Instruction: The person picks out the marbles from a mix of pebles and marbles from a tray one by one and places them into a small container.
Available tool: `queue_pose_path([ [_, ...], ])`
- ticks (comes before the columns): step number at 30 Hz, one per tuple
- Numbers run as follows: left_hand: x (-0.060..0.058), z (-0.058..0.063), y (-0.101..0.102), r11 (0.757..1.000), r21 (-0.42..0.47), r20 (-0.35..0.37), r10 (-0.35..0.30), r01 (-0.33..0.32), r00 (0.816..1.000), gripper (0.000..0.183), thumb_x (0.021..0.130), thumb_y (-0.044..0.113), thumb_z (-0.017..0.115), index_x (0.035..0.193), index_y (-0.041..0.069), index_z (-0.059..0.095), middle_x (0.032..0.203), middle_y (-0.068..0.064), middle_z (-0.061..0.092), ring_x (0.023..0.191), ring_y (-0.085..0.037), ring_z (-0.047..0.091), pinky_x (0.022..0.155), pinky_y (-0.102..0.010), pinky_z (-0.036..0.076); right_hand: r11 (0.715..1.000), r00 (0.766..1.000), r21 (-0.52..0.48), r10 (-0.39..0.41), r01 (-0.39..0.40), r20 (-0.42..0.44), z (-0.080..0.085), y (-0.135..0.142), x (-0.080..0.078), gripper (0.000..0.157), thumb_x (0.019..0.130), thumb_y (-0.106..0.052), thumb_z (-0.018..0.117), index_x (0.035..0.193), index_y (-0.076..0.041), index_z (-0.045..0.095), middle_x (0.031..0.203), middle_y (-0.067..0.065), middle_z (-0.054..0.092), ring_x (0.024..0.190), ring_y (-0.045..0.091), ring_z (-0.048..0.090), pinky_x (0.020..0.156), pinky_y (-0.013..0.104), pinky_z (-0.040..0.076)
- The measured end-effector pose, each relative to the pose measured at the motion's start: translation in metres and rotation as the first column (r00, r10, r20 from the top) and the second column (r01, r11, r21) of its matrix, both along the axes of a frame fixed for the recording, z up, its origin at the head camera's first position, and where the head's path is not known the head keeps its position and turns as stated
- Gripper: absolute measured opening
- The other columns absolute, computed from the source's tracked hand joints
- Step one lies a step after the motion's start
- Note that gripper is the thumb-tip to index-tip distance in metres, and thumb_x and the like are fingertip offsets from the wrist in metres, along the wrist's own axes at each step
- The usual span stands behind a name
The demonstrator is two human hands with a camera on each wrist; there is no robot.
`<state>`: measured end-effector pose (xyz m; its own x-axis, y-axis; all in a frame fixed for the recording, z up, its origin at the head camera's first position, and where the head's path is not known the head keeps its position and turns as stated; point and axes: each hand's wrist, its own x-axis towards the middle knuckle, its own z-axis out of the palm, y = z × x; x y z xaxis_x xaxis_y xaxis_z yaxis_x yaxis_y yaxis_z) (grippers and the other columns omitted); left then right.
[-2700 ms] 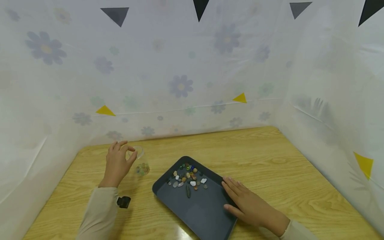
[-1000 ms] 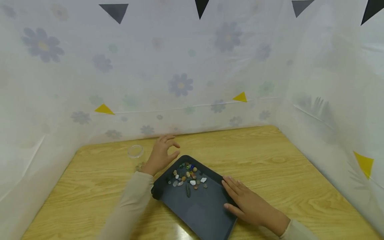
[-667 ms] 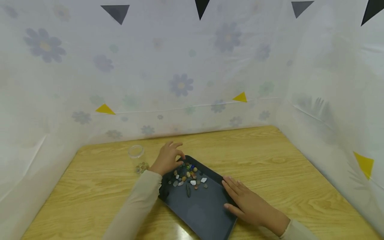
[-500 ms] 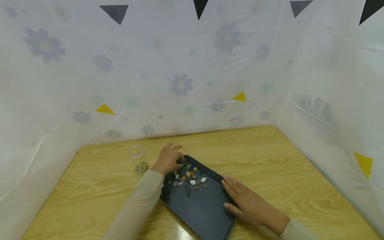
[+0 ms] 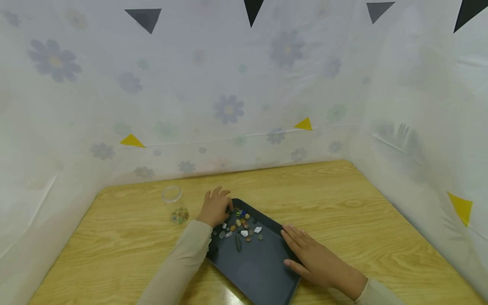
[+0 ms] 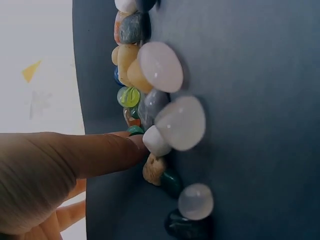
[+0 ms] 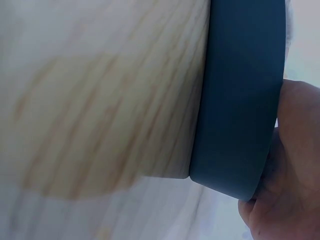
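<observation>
A dark grey tray point(image 5: 263, 267) lies on the wooden table, with pebbles and glass marbles gathered at its far end. My left hand point(image 5: 215, 209) reaches over the tray's far left corner. In the left wrist view its thumb point(image 6: 110, 154) and index finger pinch a small green marble point(image 6: 135, 130), mostly hidden, beside a white pebble point(image 6: 156, 142). My right hand point(image 5: 320, 260) rests along the tray's right rim, fingers straight, thumb over the inside. The right wrist view has that hand point(image 7: 297, 165) against the tray's side wall point(image 7: 242, 100).
Left of the tray stands a clear open jar point(image 5: 172, 195) with marbles point(image 5: 180, 215) in its bottom. A white flowered curtain point(image 5: 228, 140) surrounds the back and sides of the table point(image 5: 324, 190). A long dark stone point(image 5: 238, 243) lies nearest the tray's middle.
My left hand has moved from above the jar rightward to the tray's far corner and down among the stones. My right hand has stayed on the tray rim.
</observation>
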<state>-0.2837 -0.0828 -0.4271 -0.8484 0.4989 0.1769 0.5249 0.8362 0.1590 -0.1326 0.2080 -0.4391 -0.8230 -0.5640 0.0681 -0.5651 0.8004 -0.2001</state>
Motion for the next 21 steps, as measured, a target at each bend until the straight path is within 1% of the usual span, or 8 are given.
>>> queue_pose_path([
  [6,-0.0004,0.0000,-0.0006,1.000,-0.016,0.003,-0.002,0.002,1.000,0.011,0.074,0.015,0.083,0.079,0.020,0.075,0.137,-0.012,0.054,0.136,-0.041,0.034,0.105,-0.065,0.029,1.000,1.000,-0.001,0.000,0.000,0.000,0.0001,0.0000,0.0001,0.070,0.100,-0.048,0.044,0.150,-0.002,0.029,0.157,0.015,0.023,0.144,0.030,0.022,0.114,0.049,0.026],
  [11,0.0005,0.0024,-0.0016,1.000,0.009,0.020,-0.012,0.012,1.000,0.011,0.075,0.014,0.083,0.080,0.019,0.074,0.138,-0.013,0.052,0.137,-0.042,0.032,0.106,-0.065,0.027,1.000,1.000,-0.006,-0.001,0.001,0.003,0.0007,-0.0005,0.0005,0.070,0.100,-0.049,0.042,0.150,-0.002,0.029,0.157,0.015,0.023,0.144,0.030,0.022,0.114,0.048,0.026],
  [21,-0.0007,0.0036,-0.0008,1.000,0.017,0.034,-0.016,0.015,0.999,0.011,0.076,0.018,0.083,0.082,0.020,0.074,0.140,-0.012,0.051,0.137,-0.042,0.031,0.106,-0.064,0.028,1.000,1.000,0.003,-0.004,0.004,0.000,0.0002,-0.0008,0.0003,0.070,0.100,-0.050,0.041,0.149,-0.002,0.029,0.157,0.015,0.022,0.144,0.029,0.022,0.114,0.048,0.026],
])
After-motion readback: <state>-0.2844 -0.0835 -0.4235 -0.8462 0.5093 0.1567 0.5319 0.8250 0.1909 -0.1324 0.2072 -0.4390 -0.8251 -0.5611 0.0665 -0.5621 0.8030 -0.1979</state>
